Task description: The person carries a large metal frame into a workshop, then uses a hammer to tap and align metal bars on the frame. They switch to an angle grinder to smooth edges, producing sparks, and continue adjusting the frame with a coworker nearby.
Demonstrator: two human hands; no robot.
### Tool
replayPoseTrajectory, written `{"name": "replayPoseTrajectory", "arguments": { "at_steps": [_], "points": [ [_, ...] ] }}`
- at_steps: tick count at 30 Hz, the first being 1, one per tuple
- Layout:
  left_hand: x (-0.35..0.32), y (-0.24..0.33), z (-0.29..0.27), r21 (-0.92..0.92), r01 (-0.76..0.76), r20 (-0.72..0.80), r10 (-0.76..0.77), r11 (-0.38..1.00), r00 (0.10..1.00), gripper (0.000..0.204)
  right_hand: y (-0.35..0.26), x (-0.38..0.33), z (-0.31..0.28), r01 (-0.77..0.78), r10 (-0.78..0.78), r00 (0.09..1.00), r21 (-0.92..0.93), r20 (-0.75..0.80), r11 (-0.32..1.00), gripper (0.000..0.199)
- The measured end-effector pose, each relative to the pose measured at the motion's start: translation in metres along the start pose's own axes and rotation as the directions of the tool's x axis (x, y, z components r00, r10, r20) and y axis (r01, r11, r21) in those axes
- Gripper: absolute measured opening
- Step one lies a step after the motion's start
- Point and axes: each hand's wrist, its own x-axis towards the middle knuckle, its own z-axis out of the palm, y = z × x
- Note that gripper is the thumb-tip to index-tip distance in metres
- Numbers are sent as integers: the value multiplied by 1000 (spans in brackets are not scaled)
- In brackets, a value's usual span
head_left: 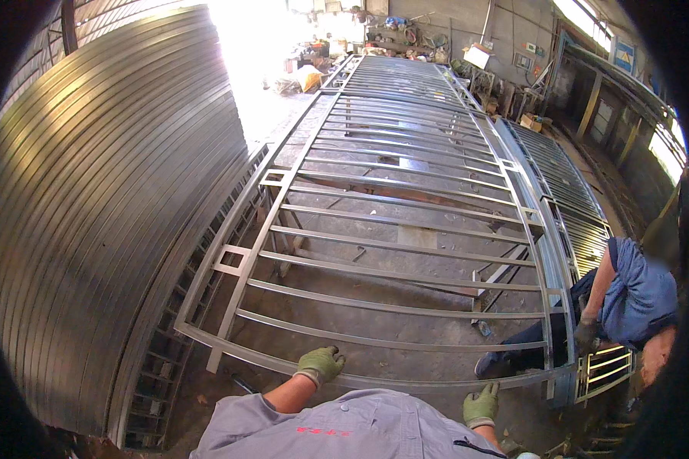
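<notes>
A long welded metal railing frame (406, 307) with several crossbars stretches away from me. My left hand (321, 365), in a green glove, lies across its near end rail, the fingers bent over the metal. Farther right, my right hand (480, 405), gloved in the same green, is at the near edge of that rail. Its fingers point forward and look apart; whether they press on the metal I cannot make out. Small square metal pieces (232, 260) sit between the two long bars on the frame's left side.
A tall stack of ribbed metal panels (122, 199) stands at left. At right a co-worker in a blue shirt (637, 287) bends beside the frame, one leg under it. More barred frames (563, 172) lie beyond. Supports (497, 279) show underneath; cluttered shelves (406, 34) line the back.
</notes>
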Motion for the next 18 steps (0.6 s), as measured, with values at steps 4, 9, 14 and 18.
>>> {"name": "replayPoseTrajectory", "arguments": {
  "at_steps": [4, 9, 14, 18],
  "points": [
    [-2, 0, 1, 5, 9, 2, -9, 1000, 1000, 62, 3, -5, 3, 30, -29, 999, 39, -13, 999, 86],
    [-1, -1, 3, 9, 1, -4, -1, 1000, 1000, 61, 8, -6, 8, 30, -30, 999, -11, -36, 999, 87],
    [-1, -3, 4, 20, 21, -19, -20, 1000, 1000, 62, 9, -7, 10, 54, -54, 998, 18, -31, 998, 88],
    [-4, -3, 6, 33, 7, -1, -7, 999, 1000, 63, 11, -18, 7, 38, -36, 998, 27, -44, 999, 87]
  ]
}}
